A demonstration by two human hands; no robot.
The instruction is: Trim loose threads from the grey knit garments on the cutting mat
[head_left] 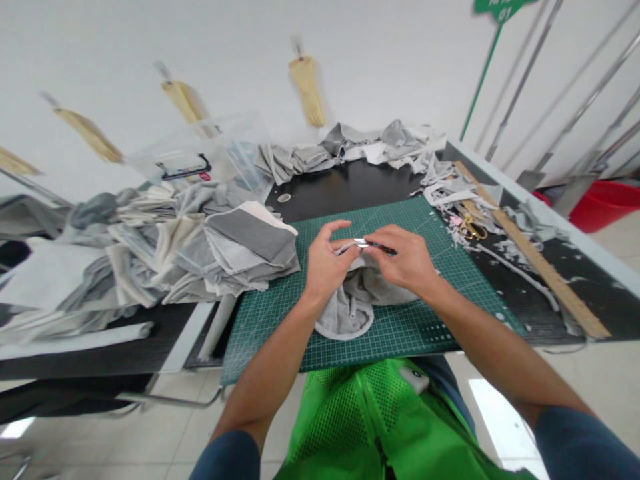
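A grey piece of cloth (347,312) lies bunched on the green cutting mat (270,300), its pale rounded edge toward me. My left hand (324,263) pinches part of this cloth between thumb and fingers, raised slightly above the mat. In my right hand (406,259) is a small tool (385,249) with a shiny metal tip and a dark, reddish handle. That tip meets the cloth at my left fingertips; its exact kind is too small to make out. Both hands nearly touch, and they cover some of the cloth.
Folded grey and white cloths (250,243) are heaped at the left, before a clear plastic box (195,157). More cloth (350,143) lines the back. Gold-handled scissors (473,228), scraps (445,193) and a long wooden strip (540,257) lie at the right.
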